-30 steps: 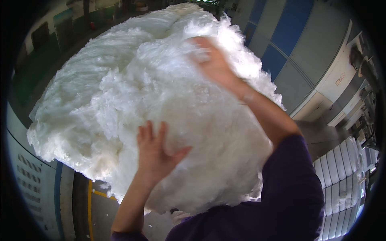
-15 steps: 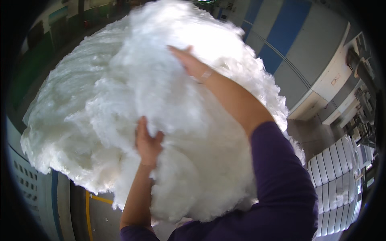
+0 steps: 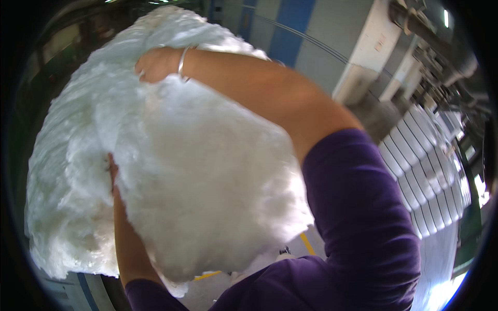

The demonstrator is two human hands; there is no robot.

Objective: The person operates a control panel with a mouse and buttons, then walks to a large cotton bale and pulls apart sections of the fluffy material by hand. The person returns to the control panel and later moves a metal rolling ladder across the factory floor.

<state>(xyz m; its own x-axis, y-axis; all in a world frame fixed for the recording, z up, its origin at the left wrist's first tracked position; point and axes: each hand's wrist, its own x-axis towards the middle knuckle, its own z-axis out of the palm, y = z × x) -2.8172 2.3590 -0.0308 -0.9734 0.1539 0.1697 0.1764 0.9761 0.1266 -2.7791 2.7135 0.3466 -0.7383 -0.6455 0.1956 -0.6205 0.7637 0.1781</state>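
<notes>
A huge heap of loose white fibre (image 3: 67, 150) fills the left and middle of the view. In front of it bulges a big fluffy wad of white fibre (image 3: 207, 176), held between my arms. My right hand (image 3: 158, 65) reaches across its top, fingers curled into the fluff; a silvery bracelet (image 3: 181, 63) circles that wrist. Lower down, at the wad's left side, my left hand (image 3: 112, 173) grips it. Only part of the left hand shows, and the fluff covers most of its fingers.
Several strapped white bales (image 3: 425, 171) are stacked at the right. Grey and blue wall panels (image 3: 290, 31) stand behind, with dark pipes (image 3: 436, 41) at the upper right. A yellow line (image 3: 307, 243) marks the floor near my body.
My right hand has moved left over the top of the wad and curled in. My left hand has shifted left and sunk into the fluff. The view has turned, bringing the bales further in.
</notes>
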